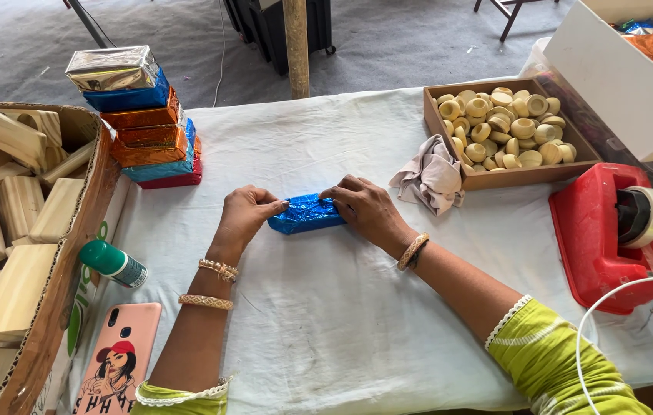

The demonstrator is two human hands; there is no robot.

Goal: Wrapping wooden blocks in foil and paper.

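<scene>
While both hands press in from either side, the blue foil-wrapped block (307, 214) lies flat on the white cloth-covered table (326, 323), near the middle of the view. The left hand (245, 215) sits at the block's nine o'clock, fingers curled and pinching the crinkled foil at that end; the right hand (365, 207) is at its three o'clock, fingers bent down over the top edge and clamping the other end. So both hands are closed on the block, and it is held between them, touching the cloth. The foil is shiny, creased, deep blue, and the shape under it is a short rectangular bar. At ten o'clock from the block stands a stack of wrapped blocks (146, 123) in silver, blue, orange and red foil, slightly askew. Further out at nine o'clock, a cardboard box (73, 253) holds pale bare wooden blocks (15, 207), smooth with visible grain. At eight o'clock lie a green-capped bottle (113, 263) on its side and a pink phone (117, 361). At two o'clock, a shallow cardboard tray (511, 178) is heaped with small round wooden pieces (507, 127), and a crumpled grey rag (430, 177) hangs over its near corner. At three o'clock, well apart, sits a chunky red plastic tape dispenser (599, 238).
</scene>
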